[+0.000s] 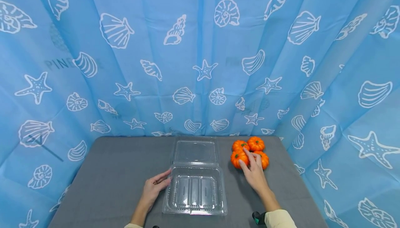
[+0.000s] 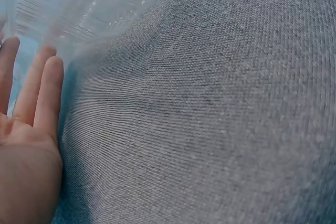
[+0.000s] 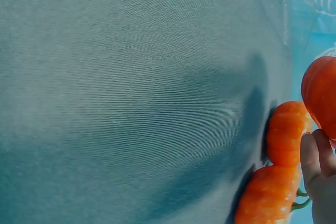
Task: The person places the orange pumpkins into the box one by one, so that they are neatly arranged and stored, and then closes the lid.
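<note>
A clear plastic clamshell container lies opened on the table, its lid folded back toward the curtain. My left hand is at the container's left rim, fingertips touching the edge; the left wrist view shows the fingers fairly straight beside the clear plastic. Several small orange pumpkins with green stems cluster to the right of the lid. With thumb and fingers, my right hand pinches the front-left pumpkin. In the right wrist view this pumpkin appears raised above the others, with fingertips against its underside.
Two more pumpkins, one at back left and one at back right, sit close by, and another is partly behind the right hand. Grey cloth covers the table. A blue seashell curtain hangs around it.
</note>
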The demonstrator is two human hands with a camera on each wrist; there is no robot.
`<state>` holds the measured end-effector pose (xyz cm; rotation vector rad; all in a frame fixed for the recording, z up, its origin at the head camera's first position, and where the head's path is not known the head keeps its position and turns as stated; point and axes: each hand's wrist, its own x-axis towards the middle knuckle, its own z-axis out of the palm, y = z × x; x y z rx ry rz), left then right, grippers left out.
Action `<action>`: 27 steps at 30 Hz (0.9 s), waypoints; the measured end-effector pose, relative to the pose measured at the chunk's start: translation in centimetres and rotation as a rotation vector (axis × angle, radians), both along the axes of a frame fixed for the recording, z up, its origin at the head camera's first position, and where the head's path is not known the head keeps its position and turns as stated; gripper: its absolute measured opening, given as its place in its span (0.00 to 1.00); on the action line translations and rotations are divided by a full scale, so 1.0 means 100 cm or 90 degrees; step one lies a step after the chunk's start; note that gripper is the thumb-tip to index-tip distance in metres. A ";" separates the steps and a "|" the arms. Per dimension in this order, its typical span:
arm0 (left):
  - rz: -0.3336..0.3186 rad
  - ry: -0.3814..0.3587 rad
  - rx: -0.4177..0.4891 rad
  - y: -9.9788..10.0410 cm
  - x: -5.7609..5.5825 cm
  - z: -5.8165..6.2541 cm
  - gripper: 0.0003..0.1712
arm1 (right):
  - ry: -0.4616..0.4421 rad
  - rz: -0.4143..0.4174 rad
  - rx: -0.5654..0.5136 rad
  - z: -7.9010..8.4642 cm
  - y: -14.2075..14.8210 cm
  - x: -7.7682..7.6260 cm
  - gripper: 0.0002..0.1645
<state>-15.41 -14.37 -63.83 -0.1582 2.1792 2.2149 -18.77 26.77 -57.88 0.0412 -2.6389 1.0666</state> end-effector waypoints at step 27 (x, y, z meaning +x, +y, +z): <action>-0.007 0.008 0.040 0.003 0.004 0.001 0.27 | -0.005 0.120 -0.027 0.050 -0.037 -0.003 0.42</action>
